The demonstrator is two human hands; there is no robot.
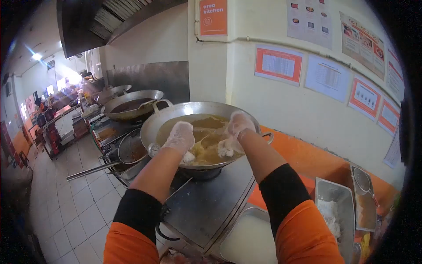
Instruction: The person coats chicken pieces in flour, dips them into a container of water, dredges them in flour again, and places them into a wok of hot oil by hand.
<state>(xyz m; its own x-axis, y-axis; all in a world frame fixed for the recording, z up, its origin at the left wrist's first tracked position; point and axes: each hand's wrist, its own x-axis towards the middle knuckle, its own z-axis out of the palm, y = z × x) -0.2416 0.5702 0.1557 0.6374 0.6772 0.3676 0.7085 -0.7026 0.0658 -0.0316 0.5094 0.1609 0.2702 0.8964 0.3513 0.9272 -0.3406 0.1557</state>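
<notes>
Both hands, in clear plastic gloves, are over a large metal wok (200, 108) of yellowish oil (204, 127). My left hand (180, 137) is above the wok's left part, its fingers pointing down, with a white floured piece (188, 157) just below it. On the right side, my right hand (239, 125) is bent over the oil, beside another white coated piece (226, 148). Whether either hand grips its piece is hard to make out. Pale bits float in the oil between the hands. A round dial thermometer (153, 149) sits at the wok's left rim.
Further back stands a second wok (134, 100) with dark oil and a ladle. A long-handled strainer (132, 147) lies at the left. Lower right are a tray of pale liquid (249, 237), a tray with white flour (327, 211) and a small sieve (361, 179).
</notes>
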